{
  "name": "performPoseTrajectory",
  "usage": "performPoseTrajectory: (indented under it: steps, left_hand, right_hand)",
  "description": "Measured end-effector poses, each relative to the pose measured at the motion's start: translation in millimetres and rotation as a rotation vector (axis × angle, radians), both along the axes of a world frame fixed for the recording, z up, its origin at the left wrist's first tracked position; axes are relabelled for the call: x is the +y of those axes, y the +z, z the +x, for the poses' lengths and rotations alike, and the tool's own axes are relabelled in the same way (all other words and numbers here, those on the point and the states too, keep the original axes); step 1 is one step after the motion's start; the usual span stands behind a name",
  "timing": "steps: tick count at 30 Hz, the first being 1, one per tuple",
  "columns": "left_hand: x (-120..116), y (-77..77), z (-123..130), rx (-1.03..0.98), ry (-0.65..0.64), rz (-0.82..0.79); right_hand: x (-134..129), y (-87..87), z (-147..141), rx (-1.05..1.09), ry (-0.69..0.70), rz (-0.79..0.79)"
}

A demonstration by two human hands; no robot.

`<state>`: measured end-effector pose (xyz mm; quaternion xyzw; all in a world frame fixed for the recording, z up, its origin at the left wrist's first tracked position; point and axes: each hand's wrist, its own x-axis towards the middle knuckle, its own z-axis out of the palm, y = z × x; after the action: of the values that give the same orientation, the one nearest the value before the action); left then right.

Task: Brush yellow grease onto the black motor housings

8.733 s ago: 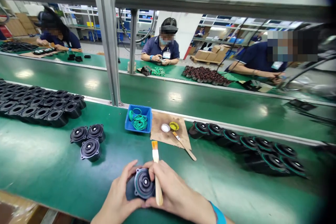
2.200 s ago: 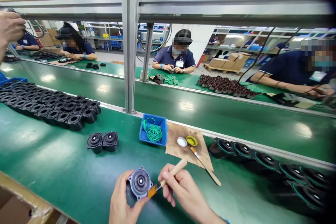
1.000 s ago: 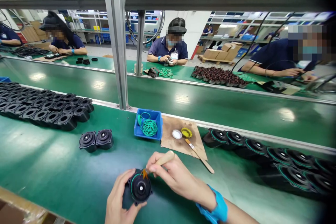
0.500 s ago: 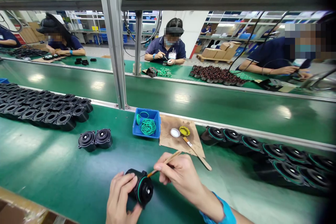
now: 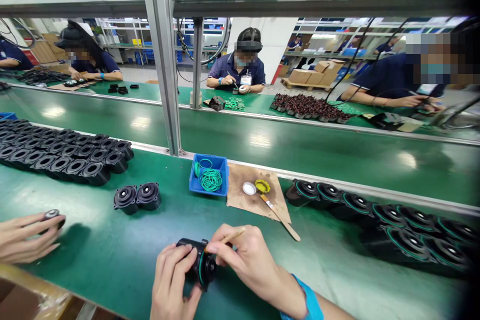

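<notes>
One black housing (image 5: 196, 266) (tilted), left hand (image 5: 171, 276) gripping it, right hand (image 5: 247, 255) pinching a brush (image 5: 235, 235).

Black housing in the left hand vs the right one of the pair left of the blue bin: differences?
Ring: the held housing has a green ring around it; the standing housing shows none.
Pose: the held housing is tipped, face turned sideways; the standing housing is upright, face up.
Support: the left hand grips the held housing; the standing housing rests on the bench.
Shared: both are black.
</notes>
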<state>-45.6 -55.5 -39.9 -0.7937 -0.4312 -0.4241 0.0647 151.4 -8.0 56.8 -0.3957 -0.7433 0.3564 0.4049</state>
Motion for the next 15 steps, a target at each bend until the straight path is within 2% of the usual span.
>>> performPoseTrajectory:
  steps: [8, 15]
  left_hand:
    - [-1, 1.8, 0, 0.022, 0.002, -0.013]
    - [-5, 0.1, 10, -0.102, 0.065, -0.089]
  right_hand:
    - [-15, 1.7, 1, -0.169, 0.155, 0.367]
    - [-26, -8.1, 3, -0.220, 0.239, 0.453]
